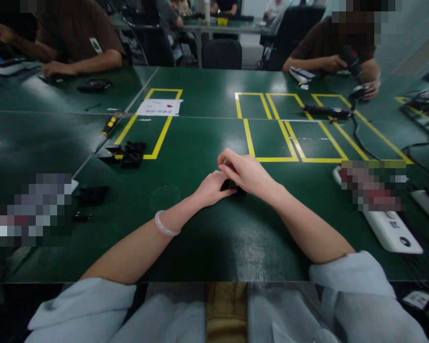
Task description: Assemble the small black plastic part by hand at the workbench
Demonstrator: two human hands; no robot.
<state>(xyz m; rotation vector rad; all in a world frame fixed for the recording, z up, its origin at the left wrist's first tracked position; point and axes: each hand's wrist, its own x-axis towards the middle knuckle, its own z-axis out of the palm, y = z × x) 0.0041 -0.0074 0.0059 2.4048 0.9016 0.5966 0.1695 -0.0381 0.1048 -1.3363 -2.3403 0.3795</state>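
Note:
Near the middle of the green table (200,247), my left hand (210,189) is closed around a small black part (239,189), mostly covered by both hands. My right hand (249,174) reaches over it from the right, thumb and index finger bent together in a pinch just above the part. Whatever sits between those right fingertips is too small or hidden to make out. A pale bracelet (167,226) circles my left wrist.
Black plastic pieces (133,155) and a yellow-and-black screwdriver (109,126) lie to the left. A paper sign (159,107) rests across yellow tape lines. On the right is a white power strip-like device (393,233). Across the table, a person holds a power tool (351,61).

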